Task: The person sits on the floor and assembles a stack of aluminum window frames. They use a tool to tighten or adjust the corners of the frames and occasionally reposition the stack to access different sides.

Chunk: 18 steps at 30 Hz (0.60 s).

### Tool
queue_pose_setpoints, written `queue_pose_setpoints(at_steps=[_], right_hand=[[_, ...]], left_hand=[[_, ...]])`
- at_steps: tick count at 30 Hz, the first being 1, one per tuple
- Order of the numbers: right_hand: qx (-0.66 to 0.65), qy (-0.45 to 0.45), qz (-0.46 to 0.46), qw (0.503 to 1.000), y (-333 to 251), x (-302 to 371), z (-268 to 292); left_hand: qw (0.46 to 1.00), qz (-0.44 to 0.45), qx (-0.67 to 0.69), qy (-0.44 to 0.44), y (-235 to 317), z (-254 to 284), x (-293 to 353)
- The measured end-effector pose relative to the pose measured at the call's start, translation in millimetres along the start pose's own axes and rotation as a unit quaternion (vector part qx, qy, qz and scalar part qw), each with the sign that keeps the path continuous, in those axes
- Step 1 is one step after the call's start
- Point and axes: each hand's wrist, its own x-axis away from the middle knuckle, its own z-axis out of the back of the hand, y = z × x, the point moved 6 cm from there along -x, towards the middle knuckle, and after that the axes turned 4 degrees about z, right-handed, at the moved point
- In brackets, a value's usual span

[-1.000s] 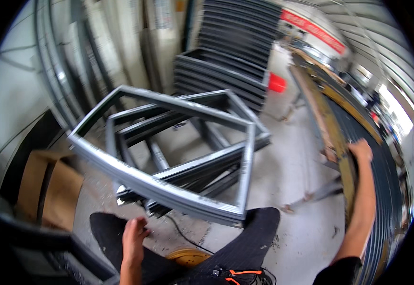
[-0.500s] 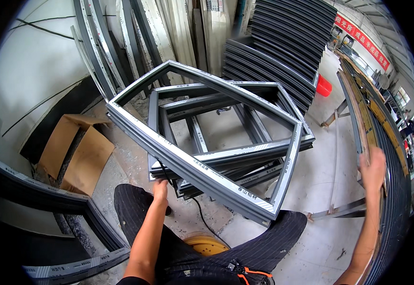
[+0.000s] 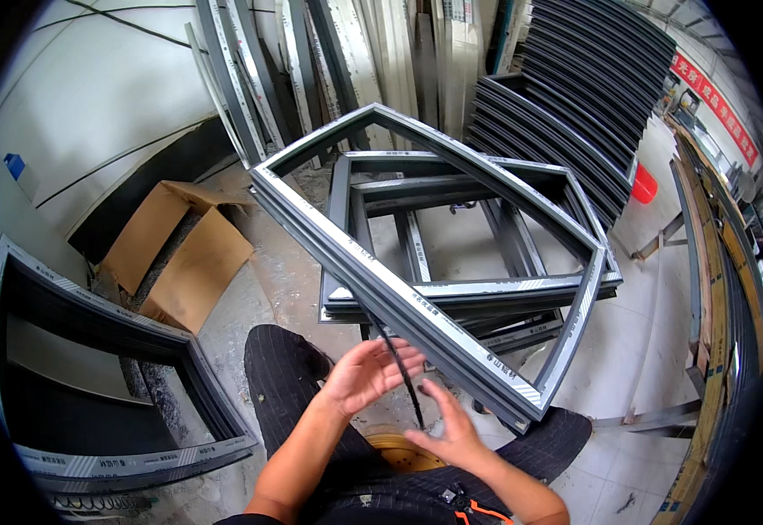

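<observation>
— While both hands are up in front of the knees, what are they on?

— A thin black strip (image 3: 399, 363) — it hangs down from the near rail of the grey metal frame (image 3: 451, 289). The left hand (image 3: 365, 374) is spread, palm up, fingers loosely curled beside the strip; I cannot tell whether it pinches it. The right hand (image 3: 451, 429) is open too, fingers straight, just below the strip's lower end.

— And the frame?

— On top of a stack of similar frames (image 3: 486, 262), tilted, its near rail just above the hands. A flattened cardboard box (image 3: 180, 254) lies on the floor to the left, another dark frame (image 3: 92, 350) at the far left, and a red container (image 3: 644, 185) behind.
</observation>
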Motion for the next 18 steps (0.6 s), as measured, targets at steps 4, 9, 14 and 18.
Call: queue_pose_setpoints(at_steps=[4, 9, 14, 18], right_hand=[[-0.196, 0.011, -0.173, 0.965, 51.9, 35.8, -39.1], [-0.055, 0.179, -0.205, 0.961, 57.1, 81.2, 57.3], [0.165, 0.273, -0.154, 0.935, 58.2, 120.3, 116.5], [0.203, 0.325, -0.143, 0.913, 58.4, 137.1, 135.5]], left_hand=[[0.987, 0.004, -0.161, -0.027, -1.0, -20.8, -1.5], [0.885, -0.115, -0.397, 0.217, 50.8, 84.3, -26.2], [0.904, -0.170, -0.221, 0.325, 93.8, 146.1, -65.9], [0.935, -0.068, -0.145, 0.318, 93.8, 149.6, -86.1]])
